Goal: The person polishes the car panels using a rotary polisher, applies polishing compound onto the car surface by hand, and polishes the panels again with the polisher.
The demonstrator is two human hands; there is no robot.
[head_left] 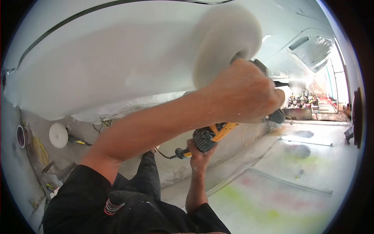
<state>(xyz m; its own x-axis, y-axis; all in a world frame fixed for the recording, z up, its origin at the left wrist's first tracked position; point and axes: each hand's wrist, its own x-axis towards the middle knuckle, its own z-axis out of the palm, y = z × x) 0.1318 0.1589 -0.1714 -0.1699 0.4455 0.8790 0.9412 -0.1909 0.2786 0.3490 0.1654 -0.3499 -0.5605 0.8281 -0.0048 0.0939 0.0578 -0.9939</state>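
My left hand is wrapped around the front handle of a yellow and black polisher, its arm crossing in front of the tool. Lower down, my right hand grips the rear end near the power cord. The round white buffing pad is blurred, as if spinning, and lies up against a glossy pale vehicle panel. Part of the polisher's body is hidden behind my left hand and forearm.
A second polisher with a white pad lies on the floor at left, near a bucket and coiled yellow cord. Plastic sheeting hangs below the panel. At right stand a paint-stained surface and distant shelves of items.
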